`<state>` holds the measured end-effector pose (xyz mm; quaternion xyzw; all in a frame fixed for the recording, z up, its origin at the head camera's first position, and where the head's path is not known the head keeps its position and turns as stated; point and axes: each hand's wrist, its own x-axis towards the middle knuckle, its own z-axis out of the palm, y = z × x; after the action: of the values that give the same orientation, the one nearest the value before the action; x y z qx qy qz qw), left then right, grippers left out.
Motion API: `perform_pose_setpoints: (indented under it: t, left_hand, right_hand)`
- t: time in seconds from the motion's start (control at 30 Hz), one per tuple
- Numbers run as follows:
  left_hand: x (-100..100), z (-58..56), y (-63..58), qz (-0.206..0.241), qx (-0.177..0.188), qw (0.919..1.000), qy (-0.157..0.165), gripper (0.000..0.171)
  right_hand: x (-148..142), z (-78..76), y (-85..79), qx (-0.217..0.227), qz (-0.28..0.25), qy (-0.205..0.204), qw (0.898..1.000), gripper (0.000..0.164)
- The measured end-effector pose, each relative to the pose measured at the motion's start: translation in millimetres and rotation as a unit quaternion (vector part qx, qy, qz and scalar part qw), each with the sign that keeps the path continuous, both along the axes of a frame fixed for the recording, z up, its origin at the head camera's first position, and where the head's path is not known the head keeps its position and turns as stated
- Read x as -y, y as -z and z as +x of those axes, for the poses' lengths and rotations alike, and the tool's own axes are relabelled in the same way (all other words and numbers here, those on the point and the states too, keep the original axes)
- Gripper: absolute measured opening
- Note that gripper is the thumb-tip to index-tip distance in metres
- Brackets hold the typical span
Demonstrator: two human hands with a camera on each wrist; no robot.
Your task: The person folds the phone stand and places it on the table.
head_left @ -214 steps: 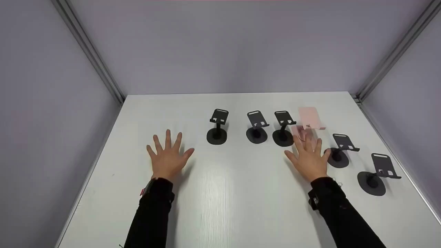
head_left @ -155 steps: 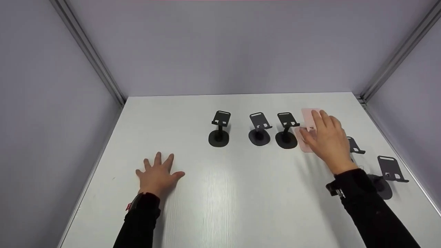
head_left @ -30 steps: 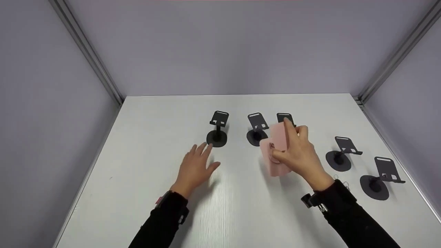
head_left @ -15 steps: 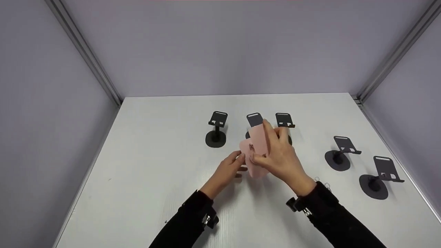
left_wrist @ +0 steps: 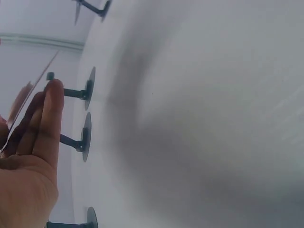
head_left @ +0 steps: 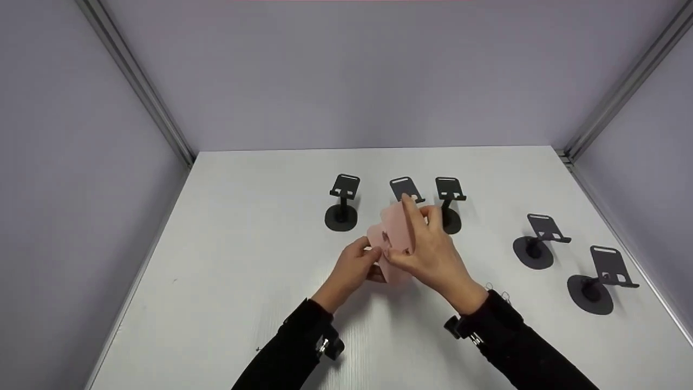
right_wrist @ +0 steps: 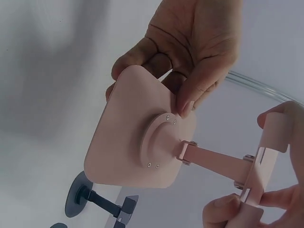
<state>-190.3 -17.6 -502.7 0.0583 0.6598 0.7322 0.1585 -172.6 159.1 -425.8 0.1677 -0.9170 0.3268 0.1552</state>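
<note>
Tabletop [head_left: 238, 227], white and glossy, lies beneath the grip; pale panels [head_left: 346, 70] with metal corner rails [head_left: 138, 81] rise beyond it. Head view: the person's left hand [head_left: 346, 272] and right hand [head_left: 433, 254] jointly hold a pink stand [head_left: 396, 225] clear of the surface; five black stands [head_left: 341, 218] occupy positions beyond and right of it. Left wrist view: soft shadow [left_wrist: 137, 118] falls beside the fingers [left_wrist: 50, 126]. Right wrist view: left hand pinches the base plate [right_wrist: 121, 137], right hand the cradle [right_wrist: 259, 173].

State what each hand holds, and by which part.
The left hand pinches the pink metal-looking hinged stand by the edge of its rounded-square base; the right hand grips its upper plate.
</note>
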Motion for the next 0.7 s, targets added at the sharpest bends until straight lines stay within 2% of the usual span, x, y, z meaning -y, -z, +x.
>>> perform_pose_setpoints:
  t: [0.2, 0.33, 0.43, 0.57, 0.7]
  left_hand:
    - [2, -0.1, -1.7, -0.019, 0.025, 0.9994, -0.017, 0.016]
    - [7, -1.9, -3.8, -0.042, 0.012, 0.9987, -0.027, 0.016]
    - [13, -3.5, -4.6, -0.061, 0.001, 0.9976, -0.032, 0.016]
    - [21, -5.0, -4.7, -0.084, -0.021, 0.9957, -0.032, 0.013]
    - [28, -4.3, -3.0, -0.108, -0.062, 0.9919, -0.027, 0.015]
  right_hand:
    - [-1, 3.6, 5.9, 0.009, 0.005, -0.015, 1.000, 0.100]
    - [-4, 4.1, 6.3, 0.013, -0.013, -0.040, 0.999, 0.094]
    - [-9, 3.1, 5.1, -0.003, -0.041, -0.067, 0.997, 0.080]
    - [-15, 1.7, 3.3, -0.051, -0.065, -0.100, 0.992, 0.055]
    - [-18, 2.0, 2.0, -0.084, -0.077, -0.126, 0.985, 0.036]
